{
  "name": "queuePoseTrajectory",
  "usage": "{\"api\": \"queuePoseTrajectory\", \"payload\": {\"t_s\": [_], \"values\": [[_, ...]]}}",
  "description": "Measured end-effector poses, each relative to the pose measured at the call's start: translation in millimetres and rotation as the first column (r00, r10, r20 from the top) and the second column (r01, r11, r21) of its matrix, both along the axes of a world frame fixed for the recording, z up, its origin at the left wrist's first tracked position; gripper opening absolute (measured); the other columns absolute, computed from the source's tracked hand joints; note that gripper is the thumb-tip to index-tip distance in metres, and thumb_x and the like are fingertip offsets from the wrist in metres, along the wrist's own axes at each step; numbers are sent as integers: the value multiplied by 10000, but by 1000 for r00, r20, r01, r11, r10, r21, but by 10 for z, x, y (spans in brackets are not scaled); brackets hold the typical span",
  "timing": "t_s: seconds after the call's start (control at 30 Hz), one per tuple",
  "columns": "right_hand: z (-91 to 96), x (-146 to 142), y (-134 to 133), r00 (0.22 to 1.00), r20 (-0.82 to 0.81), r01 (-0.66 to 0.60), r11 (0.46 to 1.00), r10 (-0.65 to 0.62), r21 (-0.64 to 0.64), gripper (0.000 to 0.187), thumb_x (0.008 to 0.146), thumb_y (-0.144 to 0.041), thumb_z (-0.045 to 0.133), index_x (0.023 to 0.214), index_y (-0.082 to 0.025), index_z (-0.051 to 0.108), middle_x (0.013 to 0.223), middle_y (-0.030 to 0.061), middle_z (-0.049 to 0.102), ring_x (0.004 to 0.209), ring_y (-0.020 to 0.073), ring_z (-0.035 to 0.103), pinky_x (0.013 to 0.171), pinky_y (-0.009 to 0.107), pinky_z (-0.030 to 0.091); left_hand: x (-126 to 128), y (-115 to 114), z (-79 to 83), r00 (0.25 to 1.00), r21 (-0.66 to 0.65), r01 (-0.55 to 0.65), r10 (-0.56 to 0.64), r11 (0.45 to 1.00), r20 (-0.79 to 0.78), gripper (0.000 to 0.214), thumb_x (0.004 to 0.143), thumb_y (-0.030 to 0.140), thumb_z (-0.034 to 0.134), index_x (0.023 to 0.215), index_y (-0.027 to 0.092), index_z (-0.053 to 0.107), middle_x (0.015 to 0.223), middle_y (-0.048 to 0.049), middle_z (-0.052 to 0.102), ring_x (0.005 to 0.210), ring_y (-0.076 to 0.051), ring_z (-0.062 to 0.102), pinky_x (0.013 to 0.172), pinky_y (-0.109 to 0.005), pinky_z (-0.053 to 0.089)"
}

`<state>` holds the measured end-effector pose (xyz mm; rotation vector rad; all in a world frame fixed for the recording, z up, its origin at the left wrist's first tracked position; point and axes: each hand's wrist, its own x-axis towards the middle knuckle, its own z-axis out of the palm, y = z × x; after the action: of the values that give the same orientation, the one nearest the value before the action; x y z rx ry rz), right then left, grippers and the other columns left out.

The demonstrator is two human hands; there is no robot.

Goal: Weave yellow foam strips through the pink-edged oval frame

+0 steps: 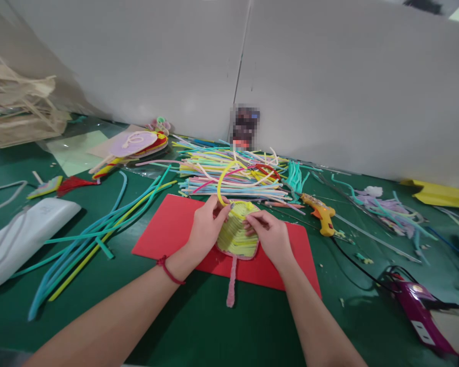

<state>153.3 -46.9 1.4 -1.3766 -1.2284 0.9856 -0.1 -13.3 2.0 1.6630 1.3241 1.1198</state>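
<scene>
A small fan-shaped piece point(237, 235) covered in yellow pipe cleaners, with a pink rim and a pink handle point(231, 285), lies on a red sheet point(164, 229). My left hand point(206, 227) grips its left edge and pinches a yellow pipe cleaner point(224, 178) that loops up over the fan's top. My right hand point(270, 234) presses its fingertips on the fan's right side, fingers bent and together.
A pile of coloured pipe cleaners point(229, 176) lies behind the red sheet. Long blue and yellow ones point(95, 229) spread at the left. An orange glue gun point(321, 213) lies at the right, a purple tool point(421, 311) at the far right, finished fans point(137, 145) at the back left.
</scene>
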Motion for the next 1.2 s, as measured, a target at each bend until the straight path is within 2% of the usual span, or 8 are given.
{"api": "queuePoseTrajectory", "payload": {"t_s": [0.17, 0.3, 0.43, 0.63, 0.77, 0.93, 1.1, 1.2], "values": [[2, -1, -43, 962, 272, -16, 999, 5, 40, 166, 786, -331, 561, 733, -195, 639, 597, -8, 612, 401, 93, 531, 383, 199, 443, -4, -44, 37, 1000, 71, -5, 5, 997, 11, 252, 878, 334, 391, 1029, 183, 525, 667, 15, 545, 640, -123, 535, 606, -226, 391], [-8, 35, -49, 913, 400, -16, 977, -73, 214, 166, 817, -303, 519, 765, -204, 642, 693, 18, 640, 541, 125, 595, 479, 222, 480, 19, -67, 53, 963, 22, 140, -141, 990, 227, 373, 900, 381, 322, 911, 148, 614, 703, -29, 596, 691, -133, 564, 670, -240, 426], [-30, 69, -36, 858, 490, -12, 948, -154, 319, 166, 815, -271, 509, 782, -213, 662, 762, 41, 682, 687, 169, 637, 623, 272, 512, 59, -39, 71, 869, -159, 217, -117, 963, 481, 344, 834, 406, 451, 803, 129, 654, 796, -71, 668, 795, -179, 607, 714, -268, 468], [-106, 78, 11, 872, 464, 11, 955, -154, 296, 185, 810, -277, 503, 853, -222, 674, 862, 49, 705, 750, 191, 653, 660, 300, 526, 127, -40, 162, 797, -282, 269, -48, 921, 602, 180, 700, 253, 645, 849, 152, 655, 813, -29, 683, 787, -143, 622, 738, -239, 481], [-98, 78, 24, 849, 472, 63, 932, -238, 357, 197, 810, -297, 501, 804, -210, 676, 769, 51, 703, 691, 183, 649, 630, 283, 515, 211, -81, 264, 591, -363, 447, 35, 818, 806, 304, 720, 145, 627, 1017, 185, 580, 787, -3, 655, 724, -102, 631, 681, -204, 509], [-71, 75, -3, 850, 434, 133, 918, -300, 373, 181, 825, -274, 493, 877, -197, 649, 796, 52, 689, 715, 172, 636, 626, 266, 505, 364, -102, 441, 388, -452, 623, 250, 638, 887, 120, 804, 73, 510, 851, 139, 599, 745, 4, 597, 612, -32, 588, 585, -116, 495], [-82, 74, 8, 814, 403, 232, 870, -419, 435, 179, 836, -294, 489, 827, -190, 634, 722, 38, 670, 613, 143, 599, 575, 249, 493, 474, -100, 408, 470, -505, 608, 235, 612, 851, 33, 792, 153, 564, 780, 127, 579, 544, 48, 477, 404, -4, 410, 379, -107, 350], [-78, 69, 12, 821, 379, 267, 874, -427, 406, 184, 835, -313, 495, 808, -193, 632, 701, 32, 664, 591, 140, 593, 555, 247, 489, 463, -95, 304, 536, -503, 608, 149, 615, 831, 168, 750, 280, 623, 716, 141, 536, 470, 76, 391, 367, -13, 337, 352, -133, 289]]}}
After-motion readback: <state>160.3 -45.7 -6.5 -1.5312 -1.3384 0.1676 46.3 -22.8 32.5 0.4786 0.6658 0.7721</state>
